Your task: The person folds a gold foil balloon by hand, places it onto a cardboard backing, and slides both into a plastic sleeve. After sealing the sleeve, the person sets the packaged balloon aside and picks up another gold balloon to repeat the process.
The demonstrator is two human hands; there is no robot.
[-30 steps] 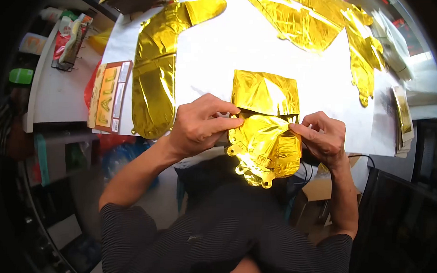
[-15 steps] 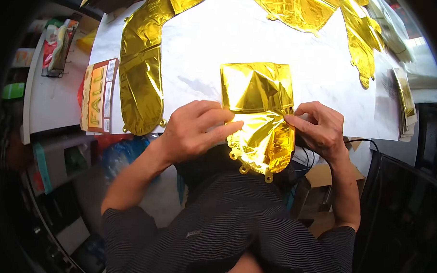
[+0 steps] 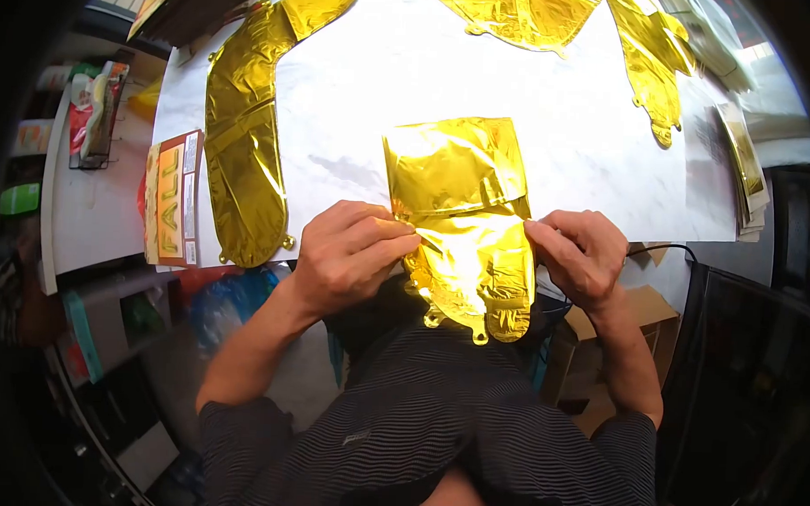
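Note:
A folded gold foil balloon (image 3: 457, 170) lies at the front edge of the white table, its lower part hanging over toward my lap. Small tabs with holes stick out along its lower end. My left hand (image 3: 347, 255) pinches its left side edge between thumb and fingers. On the opposite side, my right hand (image 3: 583, 255) has thumb and forefinger closed on the right edge. A crease runs across the foil between the two hands.
Other flat gold foil balloons lie on the table (image 3: 338, 117): a long bent one (image 3: 244, 149) at left, another (image 3: 520, 16) at the back. A "FALL" package (image 3: 170, 200) sits at the left edge. Flat packs (image 3: 742, 171) lie at right; a cardboard box (image 3: 626, 323) stands below.
The whole scene has shifted slightly left in view. The balloon's lower flap hangs a little lower and flatter, and my fingers have shifted slightly along its edges.

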